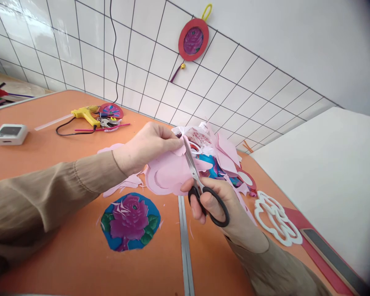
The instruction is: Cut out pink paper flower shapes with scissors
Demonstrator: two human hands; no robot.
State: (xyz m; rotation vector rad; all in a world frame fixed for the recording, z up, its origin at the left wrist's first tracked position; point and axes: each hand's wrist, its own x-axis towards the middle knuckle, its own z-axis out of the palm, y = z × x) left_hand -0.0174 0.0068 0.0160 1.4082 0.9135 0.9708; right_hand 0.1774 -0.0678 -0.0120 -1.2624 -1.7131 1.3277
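Note:
My left hand [154,144] pinches the upper edge of a pink sheet with a curved, petal-like outline [168,172]. In my right hand [222,197] is a pair of scissors [193,168] with black handles, the thumb and fingers in the loops. The blades point up and away from me, at the sheet's edge close to my left fingertips. Whether they are fully closed is hard to see. Below the sheet, a round cut-out with a purple flower on blue [131,222] lies flat on the orange table [80,267], with thin pink slivers on and around it.
Pink scraps [123,185] and a heap of pink sheets and plastic bags [200,135] lie around and behind my hands. A yellow glue gun [86,116], a white box [10,134] and a white cloud-shaped frame [277,218] are further out. A round red ornament [183,39] hangs on the tiled wall.

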